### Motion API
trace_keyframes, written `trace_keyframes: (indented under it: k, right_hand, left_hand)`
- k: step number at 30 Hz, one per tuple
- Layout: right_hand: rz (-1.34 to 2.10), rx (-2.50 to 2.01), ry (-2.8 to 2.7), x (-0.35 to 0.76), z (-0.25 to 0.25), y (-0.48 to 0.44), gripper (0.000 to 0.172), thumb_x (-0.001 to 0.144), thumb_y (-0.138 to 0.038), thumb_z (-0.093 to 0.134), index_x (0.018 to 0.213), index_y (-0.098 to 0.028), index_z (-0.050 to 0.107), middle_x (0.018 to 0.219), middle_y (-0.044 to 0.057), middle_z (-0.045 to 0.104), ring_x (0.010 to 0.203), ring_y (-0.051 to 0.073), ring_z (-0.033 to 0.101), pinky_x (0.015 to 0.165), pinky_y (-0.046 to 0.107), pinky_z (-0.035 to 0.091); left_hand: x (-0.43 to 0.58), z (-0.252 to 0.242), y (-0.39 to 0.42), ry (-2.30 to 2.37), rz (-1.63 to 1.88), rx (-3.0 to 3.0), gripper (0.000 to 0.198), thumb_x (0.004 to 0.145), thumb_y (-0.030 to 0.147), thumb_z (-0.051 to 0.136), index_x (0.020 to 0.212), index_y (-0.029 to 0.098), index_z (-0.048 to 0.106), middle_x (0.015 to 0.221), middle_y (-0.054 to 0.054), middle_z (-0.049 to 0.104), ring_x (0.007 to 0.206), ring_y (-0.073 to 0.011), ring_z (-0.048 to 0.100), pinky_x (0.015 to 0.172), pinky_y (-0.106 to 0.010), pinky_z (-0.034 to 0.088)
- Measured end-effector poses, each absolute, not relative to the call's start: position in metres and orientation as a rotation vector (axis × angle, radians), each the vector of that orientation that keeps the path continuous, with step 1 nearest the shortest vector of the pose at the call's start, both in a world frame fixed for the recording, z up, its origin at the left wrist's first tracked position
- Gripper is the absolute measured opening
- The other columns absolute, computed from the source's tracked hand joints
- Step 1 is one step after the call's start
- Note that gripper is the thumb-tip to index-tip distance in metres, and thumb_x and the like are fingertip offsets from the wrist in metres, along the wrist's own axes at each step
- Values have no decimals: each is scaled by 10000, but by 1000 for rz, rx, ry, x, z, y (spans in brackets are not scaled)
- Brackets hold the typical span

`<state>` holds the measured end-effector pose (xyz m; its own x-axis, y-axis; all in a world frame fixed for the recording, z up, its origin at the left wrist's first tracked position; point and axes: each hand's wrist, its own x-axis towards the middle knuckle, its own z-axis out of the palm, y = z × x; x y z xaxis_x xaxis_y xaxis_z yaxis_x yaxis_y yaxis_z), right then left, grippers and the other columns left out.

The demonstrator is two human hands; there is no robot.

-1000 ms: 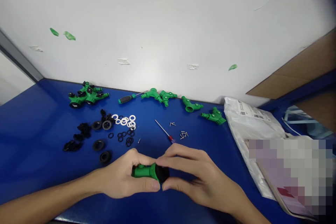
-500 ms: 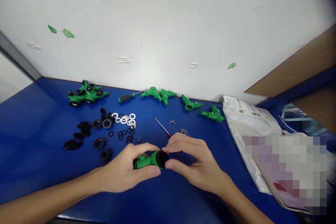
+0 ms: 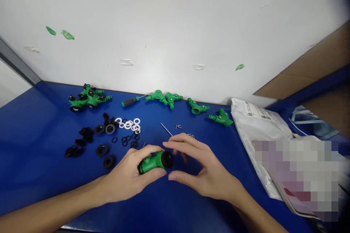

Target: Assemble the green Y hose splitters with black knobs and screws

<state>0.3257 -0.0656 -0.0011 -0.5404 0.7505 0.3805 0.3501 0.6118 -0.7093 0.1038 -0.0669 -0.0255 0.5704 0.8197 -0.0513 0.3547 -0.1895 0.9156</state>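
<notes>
My left hand (image 3: 127, 174) grips a green plastic hose connector (image 3: 152, 163), which has a black end cap (image 3: 167, 160) pointing right. My right hand (image 3: 203, 169) stands open just beyond that cap. Its index finger and thumb curve around the cap with small gaps, touching nothing I can see. Behind my right fingers lies a thin screwdriver shaft (image 3: 166, 129), its handle hidden by the hand.
The blue table (image 3: 32, 127) holds black rubber rings (image 3: 101, 150), white washers (image 3: 128, 125), small black O-rings (image 3: 126, 141), screws (image 3: 178, 126), a green multi-way connector (image 3: 89, 98), green Y-connectors (image 3: 170, 99), and a black-and-green screwdriver (image 3: 130, 101). A white plastic mailer (image 3: 257, 118) lies right, against a white wall (image 3: 164, 25).
My right hand has let go of the black cap, its fingers opening and drawing back. The connector has tilted slightly in my left hand, and the view has shifted a little.
</notes>
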Motion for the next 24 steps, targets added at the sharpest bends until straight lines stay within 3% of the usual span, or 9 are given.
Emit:
trace_keyframes:
  k: [2,5,7,12,15,18,21,24]
  right_hand:
    - [762,-838,-2172,325,-1,-66,317,892,-262,711,1202,-215,664,1109,91,655,854,156,649,744,294,571]
    - [644,-874,-2116,324,0,-66,111,902,-245,684,985,-176,707,873,60,678,744,155,637,667,285,546]
    - [611,-898,-2101,325,2,-66,81,895,-240,677,913,-164,698,796,47,664,689,149,611,637,284,527]
    - [876,-806,-2199,329,2,-65,316,913,-193,653,1226,-231,661,1111,88,633,890,161,636,768,305,554]
    - [866,-804,-2143,328,-3,-65,225,898,-275,703,1110,-202,695,1006,71,636,823,152,624,684,272,536]
    - [794,-836,-2094,327,-4,-65,324,780,-370,822,990,-172,676,892,42,632,715,137,573,614,258,502]
    - [874,-804,-2149,327,0,-65,442,799,-355,809,1181,-197,652,1034,69,630,824,153,600,735,295,539]
    - [945,-766,-2174,327,1,-65,309,900,-263,706,1206,-235,672,1095,74,615,917,159,624,799,312,543]
  left_hand:
    - [103,-29,-68,982,592,1787,342,922,396,601,1210,214,628,643,70,496,543,-98,392,531,-229,350]
    - [102,-29,-69,1007,590,1830,352,919,413,608,1215,224,626,682,57,537,576,-105,437,568,-233,388]
    - [102,-27,-69,1001,553,1844,347,922,407,606,1217,223,624,687,54,546,592,-112,452,593,-240,401]
    - [100,-26,-66,888,538,1852,359,958,378,562,1277,217,596,684,62,537,566,-100,428,601,-243,389]
    - [100,-30,-67,867,566,1893,353,963,374,554,1277,218,595,682,60,536,557,-99,437,587,-235,393]
    - [99,-30,-68,859,548,1939,330,963,348,553,1265,222,597,746,35,602,616,-113,495,638,-241,424]
    - [100,-27,-68,826,531,1927,355,959,336,560,1296,225,581,775,29,625,624,-114,501,654,-245,431]
    - [100,-26,-67,798,543,1892,367,960,337,562,1304,212,579,720,48,568,576,-102,456,594,-234,399]
